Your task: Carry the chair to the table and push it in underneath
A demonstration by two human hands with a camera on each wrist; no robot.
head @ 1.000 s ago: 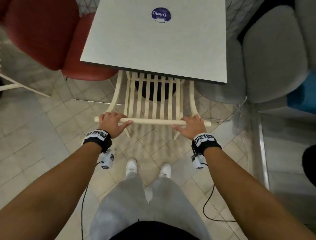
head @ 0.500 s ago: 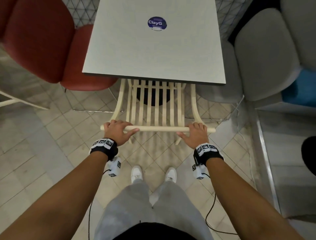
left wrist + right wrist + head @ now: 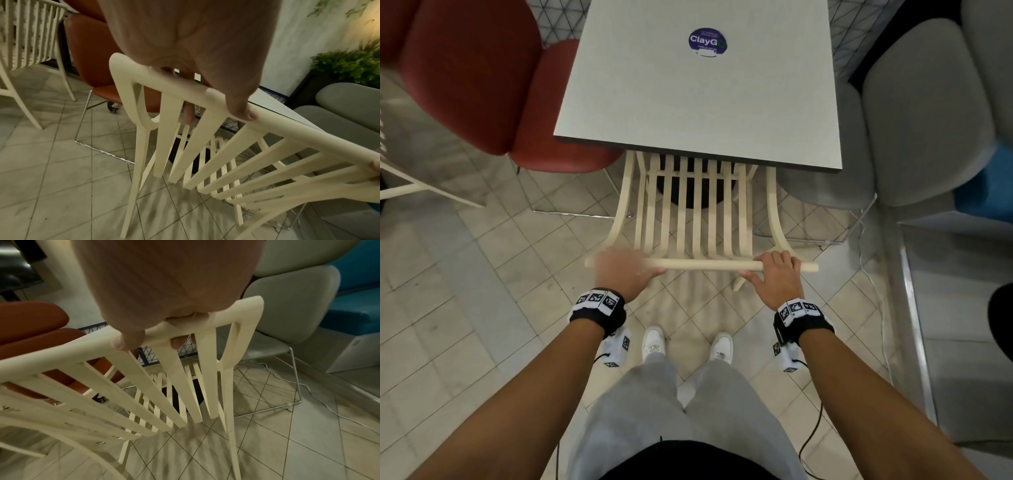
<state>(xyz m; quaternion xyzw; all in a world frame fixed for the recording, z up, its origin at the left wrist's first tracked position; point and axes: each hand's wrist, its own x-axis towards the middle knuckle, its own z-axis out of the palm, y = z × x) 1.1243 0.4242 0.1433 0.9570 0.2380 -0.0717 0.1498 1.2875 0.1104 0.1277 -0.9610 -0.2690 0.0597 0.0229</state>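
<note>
A cream slatted chair [image 3: 705, 264] stands at the near edge of the grey table [image 3: 698, 96], its seat hidden under the tabletop and its back tilted toward me. My left hand [image 3: 625, 274] is blurred on the left end of the top rail. In the left wrist view the chair's rail [image 3: 298, 129] has the left hand's [image 3: 205, 65] thumb on it and a fingertip curled behind. My right hand [image 3: 774, 277] grips the rail's right end. In the right wrist view the right hand [image 3: 164, 296] wraps thumb and fingers round the chair's rail [image 3: 61, 356].
A red chair [image 3: 469, 75] stands at the table's left side and a grey chair [image 3: 921, 113] at its right. The table's black base [image 3: 688, 192] shows through the slats. A thin cable [image 3: 873, 284] lies on the tiled floor at the right.
The chair has slid forward, so more of its seat is under the tabletop. Both hands moved with the rail, and the left hand is now blurred by motion.
</note>
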